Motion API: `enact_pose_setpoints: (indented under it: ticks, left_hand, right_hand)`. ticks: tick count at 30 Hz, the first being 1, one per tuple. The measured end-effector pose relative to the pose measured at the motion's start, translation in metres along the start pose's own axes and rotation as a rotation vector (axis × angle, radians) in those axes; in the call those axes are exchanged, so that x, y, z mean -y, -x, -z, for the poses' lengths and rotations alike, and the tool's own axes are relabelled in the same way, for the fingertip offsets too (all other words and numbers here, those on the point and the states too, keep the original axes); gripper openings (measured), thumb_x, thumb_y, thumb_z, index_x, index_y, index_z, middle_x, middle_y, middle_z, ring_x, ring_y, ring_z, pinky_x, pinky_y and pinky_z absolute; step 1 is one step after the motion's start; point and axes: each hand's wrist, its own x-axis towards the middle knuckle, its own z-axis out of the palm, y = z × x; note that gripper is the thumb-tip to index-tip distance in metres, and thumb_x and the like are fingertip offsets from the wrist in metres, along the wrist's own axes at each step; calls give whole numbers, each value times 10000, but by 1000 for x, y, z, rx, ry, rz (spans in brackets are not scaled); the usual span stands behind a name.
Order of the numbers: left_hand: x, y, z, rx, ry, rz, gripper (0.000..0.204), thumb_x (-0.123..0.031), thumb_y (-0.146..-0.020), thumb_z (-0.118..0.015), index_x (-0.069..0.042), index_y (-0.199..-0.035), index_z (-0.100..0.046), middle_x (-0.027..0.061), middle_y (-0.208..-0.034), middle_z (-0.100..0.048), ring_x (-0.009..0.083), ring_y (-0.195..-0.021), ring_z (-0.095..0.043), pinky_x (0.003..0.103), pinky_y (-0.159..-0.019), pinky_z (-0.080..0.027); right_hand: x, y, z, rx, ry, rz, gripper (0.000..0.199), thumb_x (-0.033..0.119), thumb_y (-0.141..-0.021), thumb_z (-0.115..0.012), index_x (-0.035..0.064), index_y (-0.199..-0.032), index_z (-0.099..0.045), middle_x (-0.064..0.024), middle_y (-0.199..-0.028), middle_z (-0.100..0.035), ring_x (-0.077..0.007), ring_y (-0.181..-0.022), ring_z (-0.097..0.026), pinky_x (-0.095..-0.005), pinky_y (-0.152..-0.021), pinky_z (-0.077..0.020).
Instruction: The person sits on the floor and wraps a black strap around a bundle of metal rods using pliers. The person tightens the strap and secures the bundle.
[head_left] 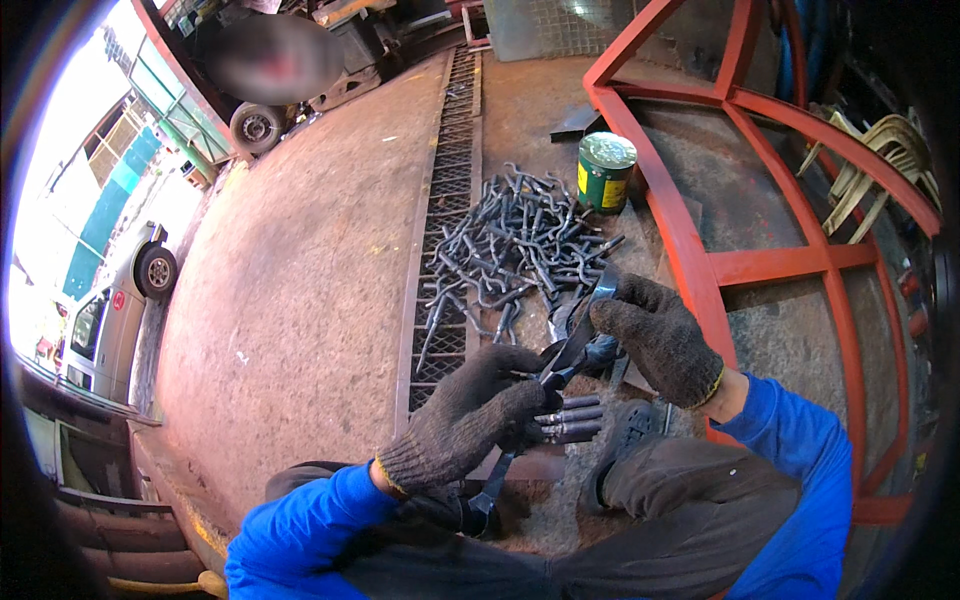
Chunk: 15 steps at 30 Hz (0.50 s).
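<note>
A long, flat, shiny black strip runs between my two gloved hands. My left hand, in a dark knitted glove, is closed on its lower part, and a tail of it hangs below toward my foot. My right hand, gloved alike, pinches the strip's upper end, which bends over in a loop. Several dark round metal rods stick out side by side just right of my left fingers; whether that hand also grips them is hidden. Beyond my hands lies a heap of bent dark metal rods.
A green and yellow can stands behind the heap. To the right leans a large red-orange metal frame, with stacked plastic chairs beyond. A metal floor grate runs along the concrete floor. A vehicle is outside, far left.
</note>
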Motion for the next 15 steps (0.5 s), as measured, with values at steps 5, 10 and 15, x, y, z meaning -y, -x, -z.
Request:
enact_pose_setpoints:
  ticks: [5, 10, 15]
  left_hand:
    - [-12, -8, 5, 131, -182, 216, 344, -184, -974, -600, 15, -1255, -581, 65, -971, -666, 79, -801, -603, 247, -706, -519]
    - [-7, -4, -7, 8, -50, 93, 321, -232, -962, -618, -8, -1193, -626, 15, -874, -658, 55, -713, -565, 207, -607, -462]
    - [-8, -5, -5, 0, -36, 124, 307, -190, -949, -638, -7, -1195, -630, 28, -927, -674, 56, -782, -584, 206, -662, -475]
  right_hand:
    - [2, 5, -7, 15, 80, -31, 151, 177, -894, -695, 61, -990, -700, 6, -888, -655, -56, -794, -578, -232, -698, -474]
    - [5, 10, -18, 66, 267, 79, 167, 207, -886, -712, 58, -960, -708, -4, -829, -656, -55, -764, -569, -244, -663, -466]
    - [2, 12, -16, 42, 491, 71, 181, 218, -863, -740, 48, -909, -697, -20, -783, -653, -73, -752, -590, -260, -648, -481]
